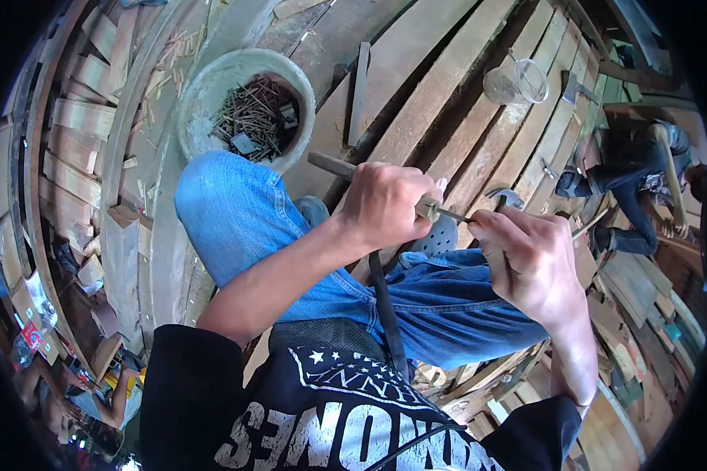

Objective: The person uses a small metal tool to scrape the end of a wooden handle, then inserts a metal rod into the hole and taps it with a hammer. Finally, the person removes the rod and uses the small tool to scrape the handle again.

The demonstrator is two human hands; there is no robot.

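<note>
My left hand [389,202] is closed around a wooden stick [330,166], whose grey end sticks out behind the fist. A pale blunt piece [427,209] shows at the fist's thumb side; I cannot tell whether it belongs to the stick. From it a thin dark metal rod [454,216] runs across to my right hand [530,255]. There, thumb and fingers pinch the rod's far end. Both hands are above my bent, jeans-covered legs. Beyond my knee, a bucket [247,59] contains many rusty nails [251,118] and a few small square pieces.
Planks [440,102] with dark gaps between them form the floor. On them stand a clear plastic cup [518,82], a hammer-like tool [569,88] and a curved metal tool head [504,195]. Another person [636,180] is at the right; more people are at lower left.
</note>
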